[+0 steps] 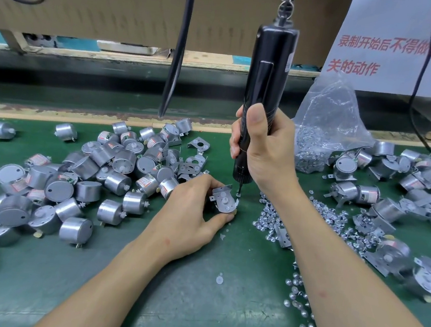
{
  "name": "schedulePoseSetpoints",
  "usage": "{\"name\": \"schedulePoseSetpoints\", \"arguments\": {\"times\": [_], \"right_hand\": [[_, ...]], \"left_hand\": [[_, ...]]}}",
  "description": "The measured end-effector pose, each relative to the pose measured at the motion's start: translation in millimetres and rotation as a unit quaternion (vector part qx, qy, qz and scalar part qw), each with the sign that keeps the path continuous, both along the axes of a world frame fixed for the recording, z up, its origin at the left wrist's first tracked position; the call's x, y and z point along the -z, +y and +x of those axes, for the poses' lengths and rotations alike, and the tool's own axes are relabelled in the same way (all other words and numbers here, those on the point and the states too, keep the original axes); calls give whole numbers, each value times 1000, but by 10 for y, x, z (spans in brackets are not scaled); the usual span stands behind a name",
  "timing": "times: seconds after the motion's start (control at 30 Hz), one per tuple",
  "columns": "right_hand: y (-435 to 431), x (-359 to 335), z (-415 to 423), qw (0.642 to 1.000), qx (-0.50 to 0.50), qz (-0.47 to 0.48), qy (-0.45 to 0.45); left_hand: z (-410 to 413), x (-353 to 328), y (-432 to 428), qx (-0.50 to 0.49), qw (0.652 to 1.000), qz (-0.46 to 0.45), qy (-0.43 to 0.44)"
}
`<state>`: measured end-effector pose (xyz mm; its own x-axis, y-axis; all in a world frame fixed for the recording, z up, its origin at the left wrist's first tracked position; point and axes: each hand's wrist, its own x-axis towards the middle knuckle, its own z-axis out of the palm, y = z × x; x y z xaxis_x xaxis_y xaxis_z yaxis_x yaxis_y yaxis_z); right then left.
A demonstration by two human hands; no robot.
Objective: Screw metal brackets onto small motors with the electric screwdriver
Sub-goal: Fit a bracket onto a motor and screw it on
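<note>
**Step in hand:** fastening a bracket to a motor. Judging by the bit's position, a screw is being driven, or is about to be, at the bracket's far corner.

**Left hand** (193,209): gripping the work, with fingers and thumb curling round a small motor. The metal bracket (225,200) is lying face up on top of it. The motor body is mostly hiding under the bracket and fingers. The hand is resting on the green counter (195,294).

**Right hand** (263,152): wrapping closed round the lower barrel of the electric screwdriver (269,70), thumb pointing up the barrel. The tool is standing near upright and hanging from a hook overhead. Its bit is meeting the bracket's edge just beyond the left fingertips. Whether a screw is sitting under it is too small to tell.

**Stock:**
- Bare motors (117,177) are heaping to the left of the left hand.
- Loose screws (272,217) are scattering just beside the right wrist.
- A bag of screws (324,127) is slumping beyond the right hand.

**Next move, as a judgement:** keeping the bit square over the hole, pressing down, and bracing the motor against twisting.
</note>
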<state>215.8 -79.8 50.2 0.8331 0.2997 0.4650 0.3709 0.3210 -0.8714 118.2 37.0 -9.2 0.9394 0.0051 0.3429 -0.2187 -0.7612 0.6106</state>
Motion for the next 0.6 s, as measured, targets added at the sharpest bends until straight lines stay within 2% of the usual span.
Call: {"name": "schedulePoseSetpoints", "arguments": {"times": [0.43,0.6], "right_hand": [[14,-54,-49,1000,-5,-4,6],[-7,-238,-109,1000,-13,27,-6]], "left_hand": [[-5,2,17,5,1000,-10,2],[8,11,41,14,1000,-18,5]]}}
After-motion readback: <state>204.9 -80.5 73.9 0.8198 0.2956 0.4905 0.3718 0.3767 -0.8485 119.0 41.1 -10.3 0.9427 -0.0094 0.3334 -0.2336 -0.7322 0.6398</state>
